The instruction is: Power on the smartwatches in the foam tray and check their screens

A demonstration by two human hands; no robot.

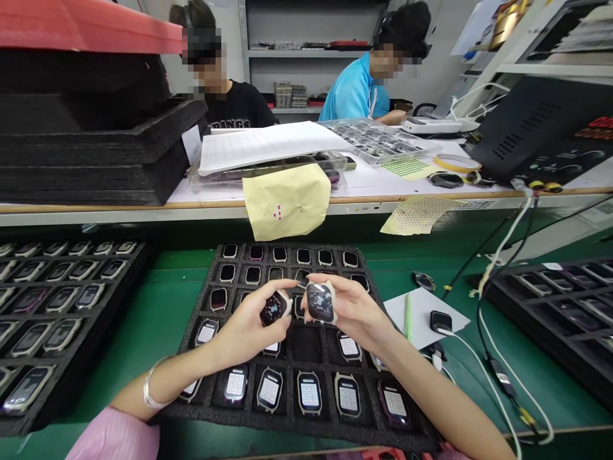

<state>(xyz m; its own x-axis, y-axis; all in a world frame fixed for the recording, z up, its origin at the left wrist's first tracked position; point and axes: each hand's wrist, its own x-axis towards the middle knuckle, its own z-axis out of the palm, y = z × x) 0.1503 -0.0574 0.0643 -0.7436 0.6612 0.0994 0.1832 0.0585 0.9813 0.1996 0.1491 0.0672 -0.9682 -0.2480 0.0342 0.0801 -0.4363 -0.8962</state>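
My left hand [246, 318] pinches a smartwatch case [274, 310] with a lit dark screen between thumb and fingers. In my right hand [357, 310] is a second strapless smartwatch case [320, 303], pale-rimmed, its lit face turned toward me. Both are held close together above a black foam tray [305, 345]. Rows of watch cases sit in its compartments. Those in the near rows, such as one smartwatch [309, 392], show white list screens, while the far rows look dark. A bare compartment lies just below my hands, and my forearms cover parts of the tray.
Foam trays of watches stand left [45, 345] and right [575, 300]. A watch on a white cable [440, 321] and a green pen [408, 316] lie on white paper. Stacked black foam [96, 147] fills the shelf's left. Two people sit beyond; a power supply [546, 134] stands right.
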